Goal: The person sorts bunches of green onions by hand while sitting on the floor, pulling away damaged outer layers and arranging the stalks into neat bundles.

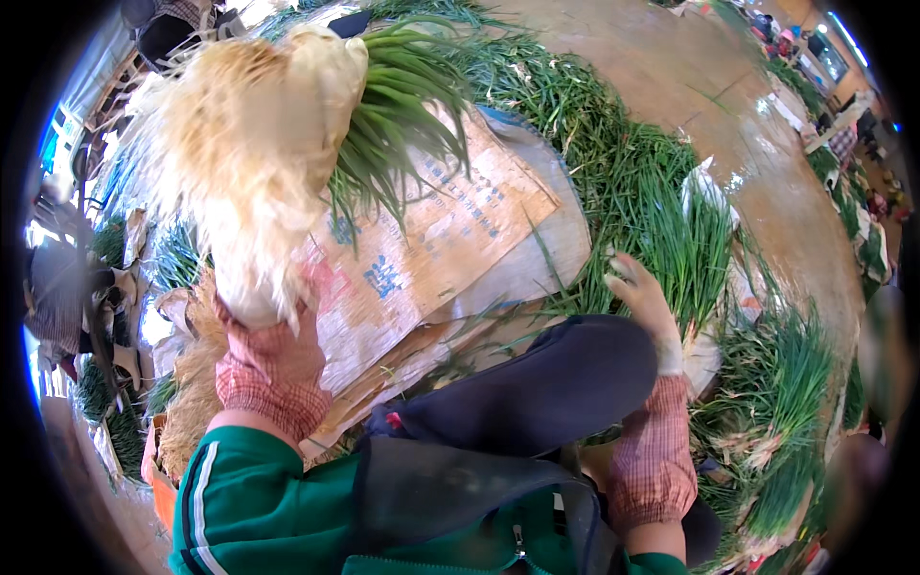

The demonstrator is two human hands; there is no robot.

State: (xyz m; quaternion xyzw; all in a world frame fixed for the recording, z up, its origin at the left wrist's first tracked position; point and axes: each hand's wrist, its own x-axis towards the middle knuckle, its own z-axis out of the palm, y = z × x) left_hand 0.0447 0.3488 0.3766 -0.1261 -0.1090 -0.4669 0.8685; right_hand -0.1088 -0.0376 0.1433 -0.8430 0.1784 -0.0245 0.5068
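Note:
My left hand (262, 316), in a pale glove with a pink checked sleeve cover, holds up a large bunch of green onions or similar plants (237, 136). The pale, stringy roots face me and the left, and the green leaves (402, 122) spread to the right. The bunch hides most of the fingers. Beneath it lies a worn, printed woven sack (460, 237). My right hand (640, 291), gloved too, is raised beyond my right knee with its fingers apart and nothing in them, near upright green leaves (690, 251).
Heaped green leaves (611, 165) curve around the sack's far and right sides. More bunches (776, 381) lie at the right. A box (164, 489) with rooty bundles (190, 388) stands by my left arm. Wet floor (719, 122) stretches beyond. People (65, 309) sit at the left.

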